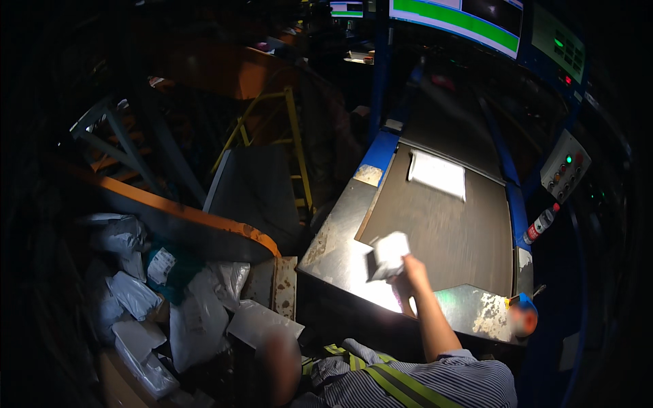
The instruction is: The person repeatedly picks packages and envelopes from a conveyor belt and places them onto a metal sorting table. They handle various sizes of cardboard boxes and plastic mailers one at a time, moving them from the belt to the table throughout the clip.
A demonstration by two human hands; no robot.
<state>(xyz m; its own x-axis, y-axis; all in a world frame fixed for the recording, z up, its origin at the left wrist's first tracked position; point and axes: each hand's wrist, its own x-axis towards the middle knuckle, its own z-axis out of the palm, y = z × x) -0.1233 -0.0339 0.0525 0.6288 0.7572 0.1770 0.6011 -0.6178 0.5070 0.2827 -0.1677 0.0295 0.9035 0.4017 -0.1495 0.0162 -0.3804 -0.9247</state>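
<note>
My right hand (412,274) grips a small white parcel (392,250) with a dark side, above the near left metal edge of a conveyor. A flat white parcel (443,174) lies farther up on the brown conveyor belt (438,229). Low in the picture, my left hand (279,357) is blurred and overlaps the lower edge of a pale flat mailer (262,320). Whether its fingers are closed on that mailer cannot be made out. To its left is a heap of plastic-wrapped parcels (199,316), with a green labelled bag (176,275) among them.
An orange-rimmed chute wall (204,214) curves behind the heap. Beyond it stands a yellow ladder (296,148). Right of the belt are a button box (565,168), a plastic bottle with a red cap (542,223) and a blurred blue-and-orange object (525,316). A monitor (459,23) hangs above.
</note>
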